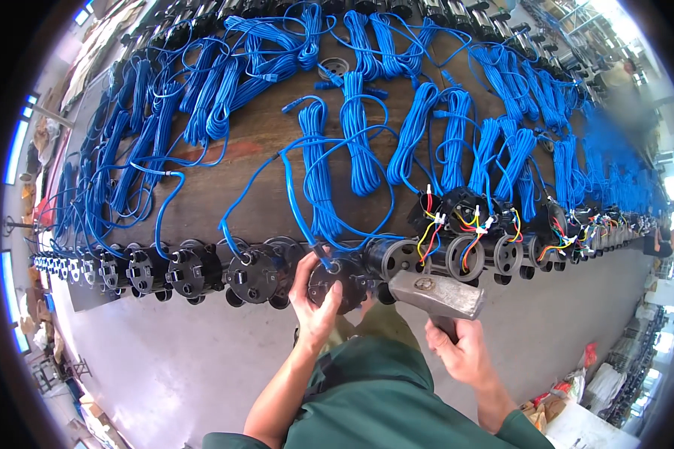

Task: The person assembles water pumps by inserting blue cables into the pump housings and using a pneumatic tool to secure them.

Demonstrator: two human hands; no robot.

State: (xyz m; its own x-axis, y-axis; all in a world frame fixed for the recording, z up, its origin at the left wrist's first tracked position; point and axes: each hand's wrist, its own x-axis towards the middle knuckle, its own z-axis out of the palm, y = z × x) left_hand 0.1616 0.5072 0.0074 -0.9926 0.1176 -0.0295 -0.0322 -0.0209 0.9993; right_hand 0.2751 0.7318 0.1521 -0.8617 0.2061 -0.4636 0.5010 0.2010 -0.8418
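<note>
My left hand (314, 299) is wrapped around a round black end cap (338, 286) at the table's near edge, its thumb across the face. A blue cable (296, 202) runs out of the cap's top. In my right hand (460, 348) is a hammer (438, 295) with a worn grey metal head, raised just right of the cap. The hammer head partly covers the open black cylinder (397, 258) beside the cap. Colored wires with white connectors (431, 218) stick out above the open cylinders to the right.
Several capped black cylinders (191, 269) line the near edge on the left. Coiled blue cable bundles (359, 138) cover much of the brown table (232, 168). A loose metal ring (333, 69) lies toward the back. Grey floor (172, 352) extends below the edge.
</note>
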